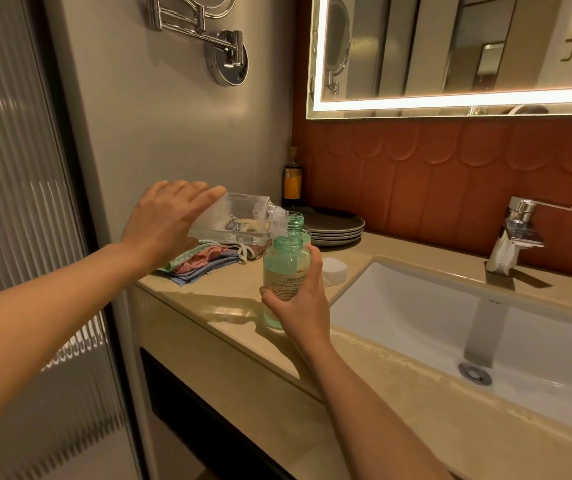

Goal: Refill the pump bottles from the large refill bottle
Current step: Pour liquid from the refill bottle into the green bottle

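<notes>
Over the counter's [229, 306] edge, the left hand [163, 221] clasps the tipped clear refill bottle [232, 220], spout above the green bottle [286, 271], which the right hand [300, 303] grips to steady it.

The large refill bottle [232, 219] is lying tipped almost on its side above the counter, a clear, square-sided container with foam clinging inside near its shoulder and its ribbed neck pointing right and down. That neck is hanging right over the open mouth of a green pump bottle [286, 271], which is standing upright without its pump, a pale label on its front. A second green bottle [296, 221], also uncapped, is showing just behind it.
</notes>
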The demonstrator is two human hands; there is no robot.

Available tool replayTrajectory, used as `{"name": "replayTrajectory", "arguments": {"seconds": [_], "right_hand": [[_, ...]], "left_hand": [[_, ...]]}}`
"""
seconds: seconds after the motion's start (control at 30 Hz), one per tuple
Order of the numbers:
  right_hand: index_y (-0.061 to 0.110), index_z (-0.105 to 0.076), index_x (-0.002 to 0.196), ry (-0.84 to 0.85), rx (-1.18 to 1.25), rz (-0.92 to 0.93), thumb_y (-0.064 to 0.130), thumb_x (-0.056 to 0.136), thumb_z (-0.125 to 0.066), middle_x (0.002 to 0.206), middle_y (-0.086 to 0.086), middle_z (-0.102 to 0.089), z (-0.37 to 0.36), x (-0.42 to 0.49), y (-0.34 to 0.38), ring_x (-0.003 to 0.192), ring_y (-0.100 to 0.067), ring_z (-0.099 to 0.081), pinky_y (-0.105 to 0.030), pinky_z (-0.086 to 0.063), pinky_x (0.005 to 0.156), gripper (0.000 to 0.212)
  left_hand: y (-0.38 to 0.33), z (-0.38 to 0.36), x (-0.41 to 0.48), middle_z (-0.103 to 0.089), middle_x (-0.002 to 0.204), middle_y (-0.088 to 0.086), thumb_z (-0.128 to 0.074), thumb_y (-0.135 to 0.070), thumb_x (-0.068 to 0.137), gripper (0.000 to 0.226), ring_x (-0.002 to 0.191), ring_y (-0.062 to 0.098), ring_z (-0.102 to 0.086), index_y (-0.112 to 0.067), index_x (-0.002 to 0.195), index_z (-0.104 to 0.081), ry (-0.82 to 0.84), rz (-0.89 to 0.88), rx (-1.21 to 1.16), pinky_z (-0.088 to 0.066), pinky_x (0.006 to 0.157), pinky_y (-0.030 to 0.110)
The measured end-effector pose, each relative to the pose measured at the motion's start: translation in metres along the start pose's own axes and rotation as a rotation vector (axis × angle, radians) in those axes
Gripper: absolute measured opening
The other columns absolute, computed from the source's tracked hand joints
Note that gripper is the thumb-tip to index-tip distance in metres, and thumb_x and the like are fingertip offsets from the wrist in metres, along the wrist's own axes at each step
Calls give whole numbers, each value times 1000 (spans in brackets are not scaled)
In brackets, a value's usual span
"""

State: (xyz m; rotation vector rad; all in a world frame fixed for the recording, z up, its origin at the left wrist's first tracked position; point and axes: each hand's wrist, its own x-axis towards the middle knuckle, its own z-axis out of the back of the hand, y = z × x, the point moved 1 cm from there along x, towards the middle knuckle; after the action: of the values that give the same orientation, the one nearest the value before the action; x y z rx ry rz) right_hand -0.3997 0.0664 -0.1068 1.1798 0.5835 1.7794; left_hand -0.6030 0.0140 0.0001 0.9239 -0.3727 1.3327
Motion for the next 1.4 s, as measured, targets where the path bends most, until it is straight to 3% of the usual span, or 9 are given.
{"name": "replayTrajectory", "arguments": {"seconds": [1.4], "right_hand": [[33,-2,146,9,-10,-3,43,72,-76,147,2,-35,0,0,-1,133,-18,-36,-40,-43,102,105]], "left_hand": [[3,-3,3,-57,123,16,-80,3,60,85,108,37,-56,-15,135,-44,12,-24,35,-42,93,52]]}}
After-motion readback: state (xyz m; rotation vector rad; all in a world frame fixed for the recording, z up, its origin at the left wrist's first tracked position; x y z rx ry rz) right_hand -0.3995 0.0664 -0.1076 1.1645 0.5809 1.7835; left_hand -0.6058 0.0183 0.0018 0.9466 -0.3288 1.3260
